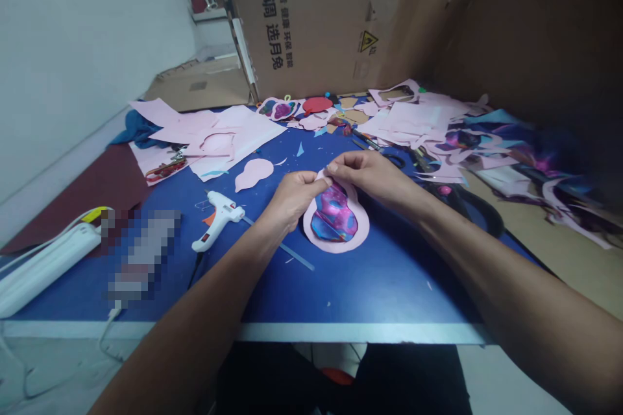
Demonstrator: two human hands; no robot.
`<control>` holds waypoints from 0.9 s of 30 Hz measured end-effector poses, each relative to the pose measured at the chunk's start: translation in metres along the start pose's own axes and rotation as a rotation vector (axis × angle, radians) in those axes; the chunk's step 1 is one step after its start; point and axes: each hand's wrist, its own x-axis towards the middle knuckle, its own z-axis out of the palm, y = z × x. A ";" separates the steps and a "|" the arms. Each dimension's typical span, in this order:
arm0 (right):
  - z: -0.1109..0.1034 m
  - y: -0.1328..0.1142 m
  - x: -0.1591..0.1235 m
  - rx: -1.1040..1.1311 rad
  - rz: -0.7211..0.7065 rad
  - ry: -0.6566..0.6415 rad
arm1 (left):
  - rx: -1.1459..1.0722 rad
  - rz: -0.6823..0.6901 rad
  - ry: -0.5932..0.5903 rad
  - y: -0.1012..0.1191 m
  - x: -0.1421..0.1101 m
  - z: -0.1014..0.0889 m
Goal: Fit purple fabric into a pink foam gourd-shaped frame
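Note:
A pale pink gourd-shaped cutout (363, 233) with a shiny purple-and-blue galaxy-patterned gourd shape (335, 214) on its middle is held just above the blue table. My left hand (298, 198) grips its upper left edge between thumb and fingers. At the narrow top, my right hand (363, 172) pinches the cutout; the two hands are close together there. Fingers partly cover the tip. Left of my left hand lies a white glue gun (219, 220) on its side, with a clear glue stick (292, 253) reaching out under my forearm. A plain pink gourd cutout (254, 174) rests behind it.
Pink sheets (238, 133) and scraps crowd the back, with a red oval piece (317, 105) among them. Cut offcuts (457, 139) pile up at right. A large cardboard box (326, 19) stands behind. A white power strip (53, 266) lies left, beside a blurred-out device (146, 256).

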 end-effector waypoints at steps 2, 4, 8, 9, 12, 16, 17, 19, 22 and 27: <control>0.001 -0.002 0.000 -0.023 0.013 -0.003 | -0.001 0.007 0.004 -0.001 0.001 0.000; 0.002 -0.003 0.001 -0.028 0.011 0.003 | -0.003 0.011 0.003 -0.001 0.000 0.000; 0.002 -0.001 0.001 -0.016 -0.003 0.022 | -0.001 0.019 -0.011 0.000 -0.001 0.000; 0.002 -0.001 0.001 -0.018 -0.004 0.024 | 0.004 0.018 -0.010 0.000 -0.001 0.000; 0.002 -0.001 0.001 -0.029 -0.016 0.028 | 0.014 0.007 -0.005 0.000 0.000 0.000; 0.001 -0.002 0.000 -0.036 -0.014 0.035 | 0.012 -0.016 -0.015 -0.001 0.001 -0.001; 0.000 -0.002 0.000 -0.034 -0.009 0.037 | 0.008 -0.028 -0.024 0.000 0.001 -0.001; -0.002 -0.002 0.000 -0.027 -0.005 0.049 | -0.006 -0.057 -0.052 0.000 0.000 -0.001; -0.006 -0.003 0.001 -0.031 -0.031 0.083 | -0.021 -0.092 -0.093 0.002 -0.002 -0.001; -0.014 -0.003 0.003 -0.086 -0.097 0.142 | -0.029 -0.104 -0.148 0.003 -0.004 -0.002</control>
